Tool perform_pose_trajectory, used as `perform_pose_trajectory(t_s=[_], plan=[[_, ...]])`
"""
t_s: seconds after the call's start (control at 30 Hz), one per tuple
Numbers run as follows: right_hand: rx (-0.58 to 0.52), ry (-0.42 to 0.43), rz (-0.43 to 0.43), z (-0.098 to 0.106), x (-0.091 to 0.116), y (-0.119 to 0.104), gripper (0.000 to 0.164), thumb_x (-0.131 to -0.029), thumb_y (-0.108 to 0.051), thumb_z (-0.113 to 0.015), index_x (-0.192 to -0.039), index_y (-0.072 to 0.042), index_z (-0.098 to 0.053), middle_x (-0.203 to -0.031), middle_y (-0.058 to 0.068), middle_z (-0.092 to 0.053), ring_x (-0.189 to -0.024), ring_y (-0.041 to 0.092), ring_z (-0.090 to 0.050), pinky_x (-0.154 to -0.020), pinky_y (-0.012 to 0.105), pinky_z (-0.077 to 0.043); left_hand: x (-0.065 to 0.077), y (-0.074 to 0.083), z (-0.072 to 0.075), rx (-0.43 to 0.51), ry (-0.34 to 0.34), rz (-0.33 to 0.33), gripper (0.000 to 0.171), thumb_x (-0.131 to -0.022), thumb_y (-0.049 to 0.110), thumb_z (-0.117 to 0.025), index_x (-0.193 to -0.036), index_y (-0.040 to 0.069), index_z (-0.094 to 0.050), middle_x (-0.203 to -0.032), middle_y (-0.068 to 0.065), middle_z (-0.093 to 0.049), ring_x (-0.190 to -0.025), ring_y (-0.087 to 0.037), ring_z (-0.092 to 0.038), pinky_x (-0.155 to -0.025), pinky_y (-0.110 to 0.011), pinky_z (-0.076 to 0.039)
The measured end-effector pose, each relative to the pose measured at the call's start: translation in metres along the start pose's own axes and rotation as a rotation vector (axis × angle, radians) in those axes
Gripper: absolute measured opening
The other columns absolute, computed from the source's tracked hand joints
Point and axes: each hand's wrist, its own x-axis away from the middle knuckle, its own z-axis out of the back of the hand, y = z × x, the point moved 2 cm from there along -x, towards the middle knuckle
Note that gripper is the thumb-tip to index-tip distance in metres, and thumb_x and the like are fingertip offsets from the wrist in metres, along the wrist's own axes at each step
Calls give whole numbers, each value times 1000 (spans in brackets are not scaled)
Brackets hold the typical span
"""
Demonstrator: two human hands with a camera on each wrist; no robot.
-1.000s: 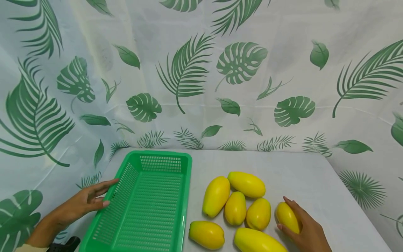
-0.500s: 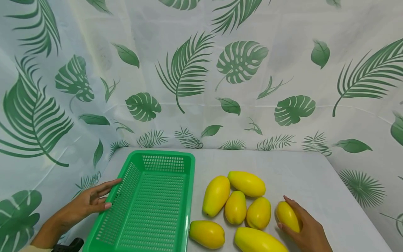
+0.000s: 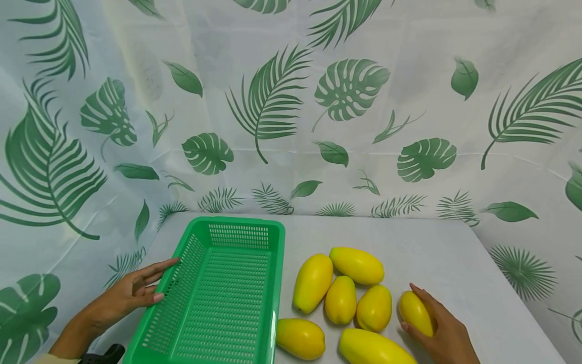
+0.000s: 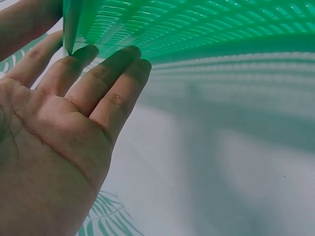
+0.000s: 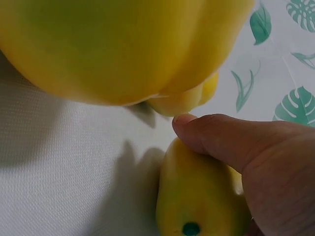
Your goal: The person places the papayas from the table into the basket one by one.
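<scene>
A leaf-print sheet [image 3: 282, 30] backs a pale table [image 3: 423, 247]. On the table's left stands a green perforated basket [image 3: 223, 303]; between it and the right hand [image 3: 447, 336] lie six yellow fruits [image 3: 340, 301], the longest cut off by the frame's lower edge. The left hand [image 3: 125, 293] touches the basket's left side — fingers nearly straight, thumb at the rim. The right hand grips a seventh, smaller fruit [image 3: 414, 311] on the table's right, thumb and fingers bent around it.
</scene>
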Motion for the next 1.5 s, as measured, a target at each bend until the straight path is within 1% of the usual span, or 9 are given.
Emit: perform_pose_trajectory(t_s=[0.13,0.3,0.53,0.73,0.87,1.0,1.23,1.3,1.5], plan=[[-6,7,2,1,0,-3,107,-85,-58,-85,-170,-24,-29,-163,30,-43,-137,54,-52,-109,76,-44,-1,-2,0,33,3,39,67,-113,13,-48,-172,28,-20,-167,27,-24,-164,-37,-10,-119,-69,-42],[-12,46,19,4,2,-10,108,-85,-54,-88,-170,-25,-29,-163,30,-44,-137,53,-52,-109,76,-44,-2,-2,-2,36,-7,20,67,-113,12,-47,-172,27,-19,-173,19,-21,-144,18,-29,-119,-69,-42],[-21,140,89,10,9,-24,106,-84,-44,-91,-169,-28,-32,-160,28,-48,-131,51,-56,-102,74,-50,-5,-5,-3,55,-18,4,68,-113,11,-47,-173,28,-18,-174,17,-17,-163,-39,-3,-119,-74,-38],[-24,206,153,16,13,-36,102,-84,-36,-93,-168,-30,-35,-159,26,-51,-126,48,-61,-96,71,-55,-6,-7,-2,89,-48,-24,69,-114,9,-45,-173,26,-14,-175,16,-13,-140,25,-28,-120,-59,-46],[-32,217,162,19,16,-45,104,-83,-32,-94,-168,-30,-35,-161,23,-50,-128,47,-61,-100,71,-54,-6,-9,-2,127,-56,-21,70,-114,9,-45,-173,27,-13,-174,19,-13,-164,-15,-7,-117,-39,-51],[-42,253,192,22,19,-56,104,-82,-29,-95,-167,-32,-35,-163,17,-51,-128,43,-62,-101,63,-53,-7,-10,-3,145,-54,-18,70,-114,9,-44,-173,27,-13,-174,20,-12,-157,-54,16,-116,-35,-51],[-58,295,272,33,23,-80,99,-84,-33,-94,-165,-39,-37,-166,6,-49,-137,41,-60,-101,52,-53,-7,-12,-4,103,-27,-18,69,-114,11,-45,-173,27,-14,-171,21,-14,-157,-60,14,-120,-61,-44],[-69,299,305,36,24,-87,98,-84,-33,-94,-164,-40,-38,-165,4,-50,-139,40,-59,-104,31,-56,-7,-12,-4,99,-23,-18,69,-114,11,-45,-173,27,-14,-172,21,-13,-157,-61,13,-120,-71,-39],[-83,309,361,41,27,-109,99,-82,-23,-95,-164,-36,-41,-164,3,-51,-141,40,-58,-103,42,-54,-8,-13,-4,102,-25,-16,68,-114,12,-44,-173,27,-14,-173,18,-10,-157,-62,14,-119,-80,-29]])
